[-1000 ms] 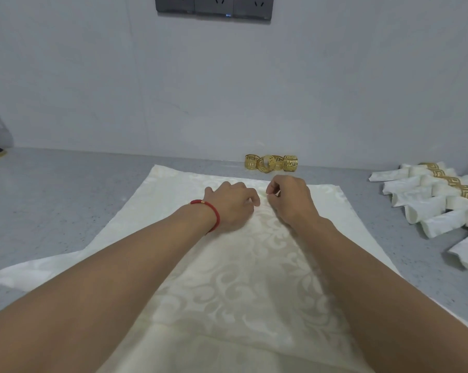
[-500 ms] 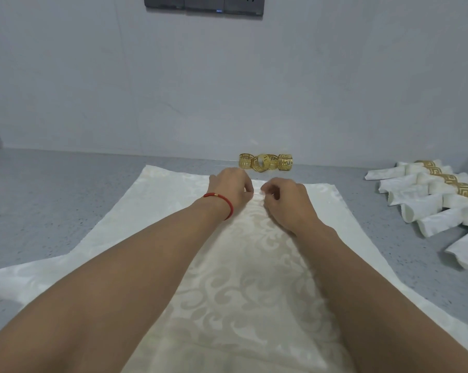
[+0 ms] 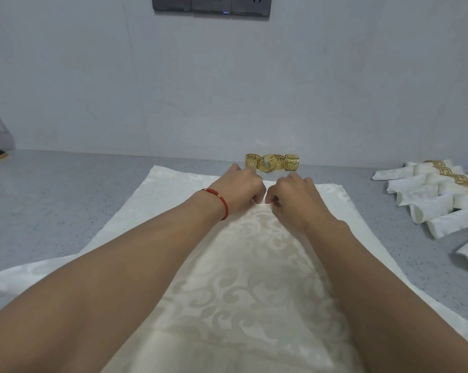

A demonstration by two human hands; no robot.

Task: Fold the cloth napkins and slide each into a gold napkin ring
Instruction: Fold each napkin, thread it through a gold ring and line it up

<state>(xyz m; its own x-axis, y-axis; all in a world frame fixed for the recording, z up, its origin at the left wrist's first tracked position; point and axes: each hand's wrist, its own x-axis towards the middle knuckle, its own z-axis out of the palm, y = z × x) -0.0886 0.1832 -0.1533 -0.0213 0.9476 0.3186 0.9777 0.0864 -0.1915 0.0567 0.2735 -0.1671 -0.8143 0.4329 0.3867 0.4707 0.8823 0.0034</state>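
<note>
Mid-frame, our left hand [image 3: 236,191] and right hand [image 3: 294,196] pinch the napkin's [image 3: 251,265] tip; uneven pulling could skew the fold.

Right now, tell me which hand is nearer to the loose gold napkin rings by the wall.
Left, narrowly. The left hand sits just below the left end of the gold napkin rings, its knuckles nearly reaching them. The right hand lies slightly farther toward the person. Both pinch the napkin.

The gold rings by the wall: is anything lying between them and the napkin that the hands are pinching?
Nothing visible: only bare counter separates the gold rings from the napkin, which both the left hand and right hand pinch.
</note>
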